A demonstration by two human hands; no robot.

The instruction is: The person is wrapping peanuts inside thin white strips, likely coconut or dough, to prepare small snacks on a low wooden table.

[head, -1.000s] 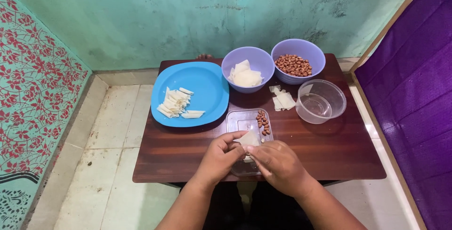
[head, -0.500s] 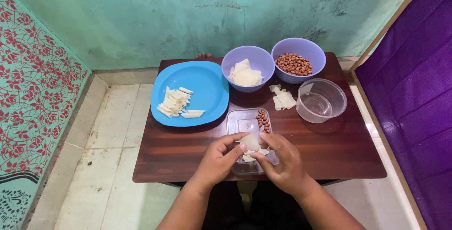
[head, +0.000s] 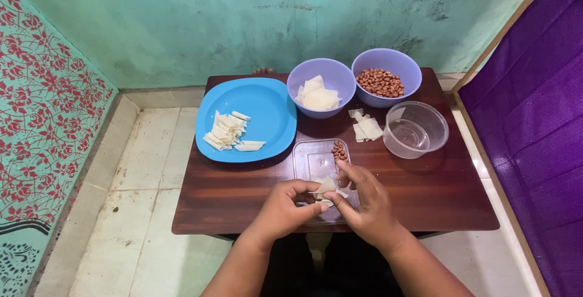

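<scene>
My left hand (head: 283, 207) and my right hand (head: 362, 203) meet over the near edge of a small dark wooden table (head: 449, 194). Together they pinch a small pale dough wrapper (head: 326, 185) between the fingertips. Under the hands lies a clear plastic lid (head: 314, 158) with a few peanuts (head: 339, 150) on its right side. A blue plate (head: 267, 115) at the left holds several rolled pale wrappers (head: 226, 132).
At the back stand a lilac bowl (head: 322, 78) of flat wrappers and a lilac bowl of peanuts (head: 381, 82). A clear plastic container (head: 416, 130) sits at the right, with loose wrapper pieces (head: 366, 126) beside it. Tiled floor lies left; a purple wall lies right.
My fingers have shifted on the wrapper, folding it tighter between both hands. Everything on the table stays where it was.
</scene>
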